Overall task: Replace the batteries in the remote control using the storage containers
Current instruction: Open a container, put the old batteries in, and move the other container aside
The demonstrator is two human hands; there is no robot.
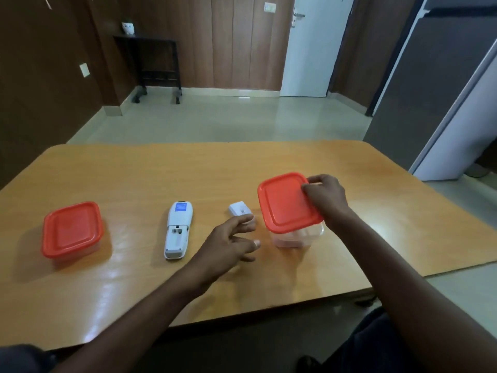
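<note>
Orange lid sat tilted on the right tub, right hand gripping its far corner, probably prying. Left of it: cover, spread-fingered, empty left hand, open-backed remote.

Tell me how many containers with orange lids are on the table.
2. One container stands left of the remote; the other container stands at the right, held by the right hand.
</note>
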